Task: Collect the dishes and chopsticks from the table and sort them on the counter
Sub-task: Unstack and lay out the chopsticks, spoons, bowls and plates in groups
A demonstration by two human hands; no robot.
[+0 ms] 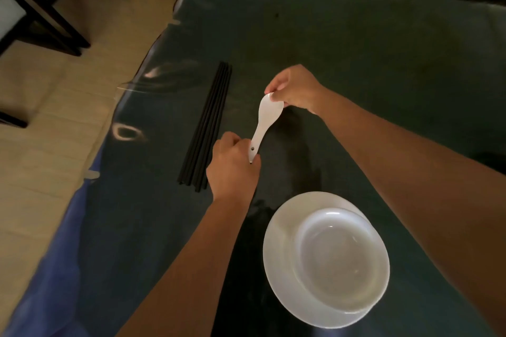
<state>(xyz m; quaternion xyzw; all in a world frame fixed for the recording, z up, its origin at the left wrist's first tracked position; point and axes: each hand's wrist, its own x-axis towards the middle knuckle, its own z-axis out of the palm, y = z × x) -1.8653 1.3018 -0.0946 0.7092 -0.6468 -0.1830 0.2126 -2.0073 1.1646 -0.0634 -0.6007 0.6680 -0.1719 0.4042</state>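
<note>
Spoon [265, 123] pinched both ends: left hand [232, 167] grips handle, right hand [295, 89] bowl; clumsy handover risks drop.

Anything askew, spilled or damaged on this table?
Nothing stands out. Both hands, left and right, hold the white spoon; the chopsticks lie bundled; the bowl sits off-centre on its plate.

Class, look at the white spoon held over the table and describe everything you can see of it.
The white spoon is a glossy, ceramic-looking soup spoon with a broad bowl and a flat handle pierced by a small hole near its end. It is held above the dark table, bowl pointing away. The right hand pinches the bowl's tip; the left hand grips the handle end.
</note>
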